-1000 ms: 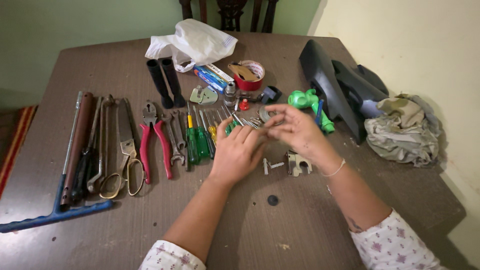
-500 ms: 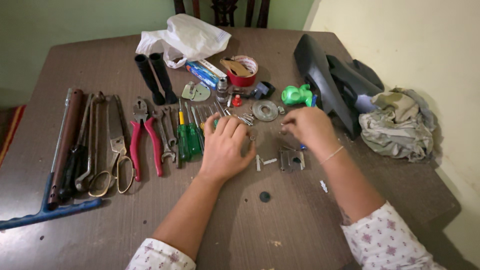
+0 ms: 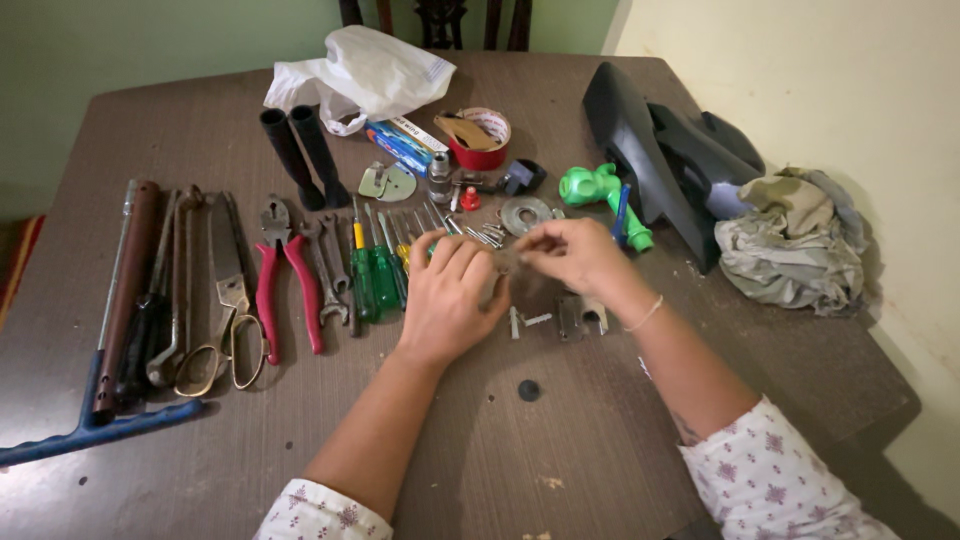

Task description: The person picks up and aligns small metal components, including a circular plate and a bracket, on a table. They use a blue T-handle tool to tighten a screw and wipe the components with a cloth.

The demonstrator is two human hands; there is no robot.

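Observation:
My left hand and my right hand meet fingertip to fingertip just above the brown table. Between them they pinch a small grey metal part, which the fingers mostly hide. Below the hands lie two loose screws and a small metal bracket. A black round disc lies nearer to me. Green-handled screwdrivers lie just left of my left hand.
Red-handled pliers, a wrench, shears, a brown pipe and a blue-handled tool lie at left. Behind are a white bag, red tape roll, green plastic tap, black plastic housing and rag.
Half a second ago my hands were apart, the right one down by the bracket. Now both have come together and hold the small part between their fingertips.

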